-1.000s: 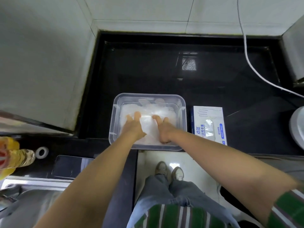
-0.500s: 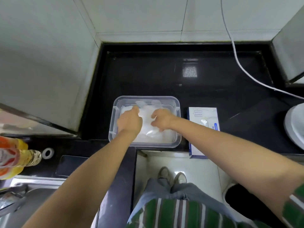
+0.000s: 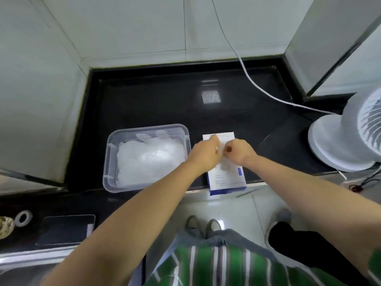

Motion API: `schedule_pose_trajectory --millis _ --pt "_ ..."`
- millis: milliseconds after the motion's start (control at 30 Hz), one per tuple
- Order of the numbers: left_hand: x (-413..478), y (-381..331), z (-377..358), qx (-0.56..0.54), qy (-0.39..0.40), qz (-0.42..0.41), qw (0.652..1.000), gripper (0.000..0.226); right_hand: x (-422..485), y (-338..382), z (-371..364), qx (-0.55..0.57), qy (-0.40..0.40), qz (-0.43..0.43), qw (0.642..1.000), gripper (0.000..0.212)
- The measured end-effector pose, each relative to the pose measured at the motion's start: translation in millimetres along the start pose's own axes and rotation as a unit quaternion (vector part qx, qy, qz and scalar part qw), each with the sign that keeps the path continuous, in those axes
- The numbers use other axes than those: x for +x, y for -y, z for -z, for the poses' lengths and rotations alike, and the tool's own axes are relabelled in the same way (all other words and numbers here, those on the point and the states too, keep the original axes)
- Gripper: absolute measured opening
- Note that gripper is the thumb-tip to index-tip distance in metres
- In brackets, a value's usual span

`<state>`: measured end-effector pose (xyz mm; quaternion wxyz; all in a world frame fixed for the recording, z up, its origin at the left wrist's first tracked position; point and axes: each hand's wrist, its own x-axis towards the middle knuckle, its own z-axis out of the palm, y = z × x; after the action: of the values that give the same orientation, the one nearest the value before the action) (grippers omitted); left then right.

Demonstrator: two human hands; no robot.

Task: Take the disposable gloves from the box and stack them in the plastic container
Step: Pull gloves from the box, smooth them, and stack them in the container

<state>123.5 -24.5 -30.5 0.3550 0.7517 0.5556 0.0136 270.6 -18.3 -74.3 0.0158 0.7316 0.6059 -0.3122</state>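
Looking down past a green striped shirt [image 3: 206, 265] and a pair of shoes [image 3: 203, 223] on pale floor tiles [image 3: 237, 207], the view took in a glossy black counter [image 3: 154, 100] set into a corner of pale tiled wall [image 3: 144, 27]. Nearest on it, at the left, lay a dark flat device [image 3: 66, 230] with a roll of tape [image 3: 23, 217] beside it. Further in sat the plastic container [image 3: 109, 162], holding a crumpled pile of clear gloves [image 3: 148, 159]. Just to its right was the white-and-blue glove box [image 3: 226, 180], its near end at the counter's front edge. At the far right stood a white fan [image 3: 350, 137], and a white cable [image 3: 257, 85] ran from near its base across the counter and up the wall.

Half a second before, both hands had been down inside the container, on the pile. By this moment they had left it and crossed to the right — both now over the box.

The left hand [image 3: 204, 151] was over the box's far half with its fingers curled, and the blur hid whether it held anything. The right hand [image 3: 239, 150], just beside it, pinched a thin clear glove [image 3: 221, 150] at the box's top. The container lay just left of the left hand — apart from both.
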Motion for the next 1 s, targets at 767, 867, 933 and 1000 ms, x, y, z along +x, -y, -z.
schedule_pose_trajectory --millis 767,867,933,1000 --pt "28 15 -49 0.005 0.152 0.102 0.983 0.05 3 -6 -8 0.369 0.016 -0.013 0.929 0.027" --pt "29 13 -49 -0.003 0.164 0.113 0.98 0.063 7 -3 4 0.366 -0.04 -0.034 0.929 0.022" --pt "30 13 -48 -0.001 0.164 0.118 0.979 0.07 10 -6 6 0.266 -0.037 -0.038 0.962 0.032" --pt "31 16 -49 0.001 0.166 0.125 0.978 0.071 8 -8 4 0.17 -0.001 -0.04 0.985 0.044"
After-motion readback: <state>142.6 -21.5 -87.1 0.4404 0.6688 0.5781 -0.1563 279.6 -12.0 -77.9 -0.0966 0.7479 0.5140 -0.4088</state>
